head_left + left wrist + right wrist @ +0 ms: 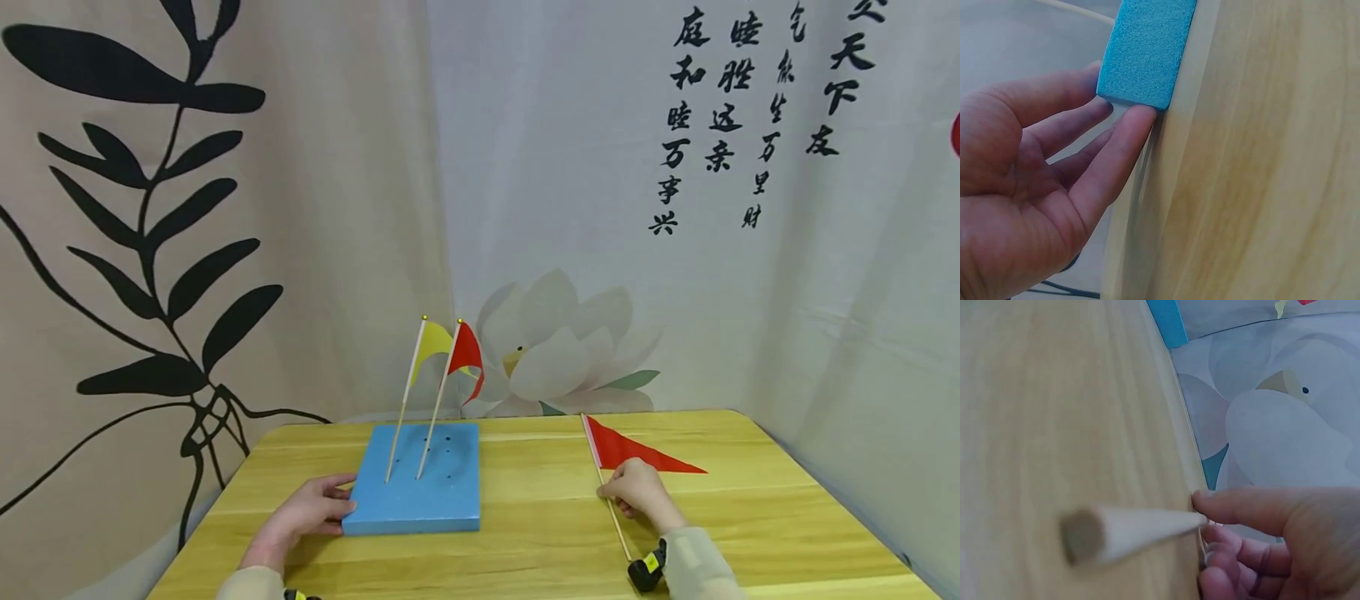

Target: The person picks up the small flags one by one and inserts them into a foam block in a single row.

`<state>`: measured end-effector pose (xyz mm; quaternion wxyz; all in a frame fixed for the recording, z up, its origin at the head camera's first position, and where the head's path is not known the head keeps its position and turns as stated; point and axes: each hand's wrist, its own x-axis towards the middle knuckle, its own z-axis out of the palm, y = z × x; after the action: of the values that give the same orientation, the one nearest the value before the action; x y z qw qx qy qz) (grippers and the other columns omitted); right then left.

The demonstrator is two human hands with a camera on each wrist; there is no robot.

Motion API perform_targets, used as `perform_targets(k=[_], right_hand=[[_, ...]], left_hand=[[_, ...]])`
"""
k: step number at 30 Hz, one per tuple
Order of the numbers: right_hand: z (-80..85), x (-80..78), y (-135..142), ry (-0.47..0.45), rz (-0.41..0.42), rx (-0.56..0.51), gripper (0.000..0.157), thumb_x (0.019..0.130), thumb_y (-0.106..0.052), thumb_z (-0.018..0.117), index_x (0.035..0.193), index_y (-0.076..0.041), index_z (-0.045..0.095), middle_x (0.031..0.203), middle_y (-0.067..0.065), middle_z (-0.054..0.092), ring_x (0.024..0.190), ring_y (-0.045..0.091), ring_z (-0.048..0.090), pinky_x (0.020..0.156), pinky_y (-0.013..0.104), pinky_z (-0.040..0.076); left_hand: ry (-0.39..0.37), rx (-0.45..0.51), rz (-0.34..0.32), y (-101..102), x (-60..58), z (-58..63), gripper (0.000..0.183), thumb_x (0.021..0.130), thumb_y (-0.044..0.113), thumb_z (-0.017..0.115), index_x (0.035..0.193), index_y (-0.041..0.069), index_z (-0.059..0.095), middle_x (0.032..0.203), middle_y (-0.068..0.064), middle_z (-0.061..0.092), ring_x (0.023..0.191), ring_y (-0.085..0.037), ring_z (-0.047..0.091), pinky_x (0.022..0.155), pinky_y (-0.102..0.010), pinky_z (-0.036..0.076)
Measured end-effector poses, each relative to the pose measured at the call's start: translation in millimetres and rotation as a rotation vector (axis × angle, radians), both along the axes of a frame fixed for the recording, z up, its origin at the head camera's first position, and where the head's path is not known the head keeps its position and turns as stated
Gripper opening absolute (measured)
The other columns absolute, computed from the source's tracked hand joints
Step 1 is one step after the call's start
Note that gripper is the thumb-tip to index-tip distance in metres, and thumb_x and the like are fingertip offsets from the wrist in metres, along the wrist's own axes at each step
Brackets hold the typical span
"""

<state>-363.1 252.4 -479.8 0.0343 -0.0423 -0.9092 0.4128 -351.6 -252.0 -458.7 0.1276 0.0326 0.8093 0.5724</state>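
My left hand (309,507) grips the left edge of a blue foam board (453,502) on the table; in the left wrist view thumb and fingers (1127,140) lie against two sides of the board's end. Two small flags on sticks stand tilted in the board, a yellow flag (431,343) and a red flag (466,347). To the right, my right hand (637,490) pinches the stick of another red triangular flag (626,447). Its cloth spreads to the right past the hand. In the right wrist view the stick's blurred end (1085,537) points toward the camera.
The wooden table (540,517) has its far edge close to a hanging curtain (360,208) printed with dark leaves, a lotus and writing. Small holes (448,451) dot the right part of the board. A wrist camera (647,570) sits at the right sleeve.
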Motion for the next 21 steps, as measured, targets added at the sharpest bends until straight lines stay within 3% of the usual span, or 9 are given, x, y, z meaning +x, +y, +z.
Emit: perform_targets(k=[5, 10, 13, 17, 21], right_hand=[[1.3, 2.1, 2, -0.026, 0.017, -0.009, 0.033, 0.066, -0.013, 0.072, 0.046, -0.009, 0.046, 0.039, -0.001, 0.039, 0.032, 0.012, 0.037, 0.034, 0.025, 0.039], [6.1, 4.5, 7, -0.108, 0.063, -0.224, 0.033, 0.069, -0.007, 0.066, 0.047, -0.010, 0.041, 0.042, 0.000, 0.041, 0.034, 0.011, 0.036, 0.034, 0.022, 0.033], [10.3, 5.8, 7, -0.133, 0.093, -0.316, 0.029, 0.072, -0.008, 0.064, 0.051, -0.008, 0.043, 0.046, 0.002, 0.046, 0.037, 0.012, 0.040, 0.036, 0.023, 0.035], [11.5, 5.8, 10, -0.170, 0.111, -0.349, 0.017, 0.075, -0.013, 0.064, 0.066, 0.001, 0.057, 0.055, 0.005, 0.056, 0.042, 0.012, 0.049, 0.040, 0.024, 0.042], [8.0, 3.3, 14, -0.206, 0.132, -0.403, 0.023, 0.078, -0.015, 0.061, 0.087, 0.006, 0.059, 0.063, 0.006, 0.061, 0.047, 0.010, 0.053, 0.043, 0.023, 0.043]], left_hand=[[-0.002, 0.001, -0.012, -2, 0.5, -1.7, 0.064, 0.081, 0.010, 0.062, 0.133, -0.007, 0.029, 0.107, -0.019, 0.051, 0.077, -0.021, 0.056, 0.063, -0.038, 0.048], [0.000, 0.015, -0.033, -2, 0.4, -2.1, 0.065, 0.082, 0.009, 0.061, 0.134, -0.009, 0.026, 0.107, -0.019, 0.051, 0.077, -0.021, 0.056, 0.063, -0.038, 0.048], [0.001, 0.019, -0.037, -2, 0.0, -2.0, 0.065, 0.082, 0.009, 0.061, 0.134, -0.009, 0.026, 0.106, -0.019, 0.050, 0.077, -0.021, 0.056, 0.063, -0.038, 0.048], [-0.005, 0.016, -0.031, -2, -0.4, -1.3, 0.065, 0.082, 0.010, 0.062, 0.134, -0.009, 0.027, 0.106, -0.019, 0.051, 0.076, -0.021, 0.056, 0.063, -0.038, 0.048], [-0.008, 0.015, -0.033, -2, -0.7, -0.5, 0.066, 0.082, 0.010, 0.062, 0.134, -0.009, 0.027, 0.105, -0.018, 0.051, 0.076, -0.021, 0.057, 0.062, -0.038, 0.048]])
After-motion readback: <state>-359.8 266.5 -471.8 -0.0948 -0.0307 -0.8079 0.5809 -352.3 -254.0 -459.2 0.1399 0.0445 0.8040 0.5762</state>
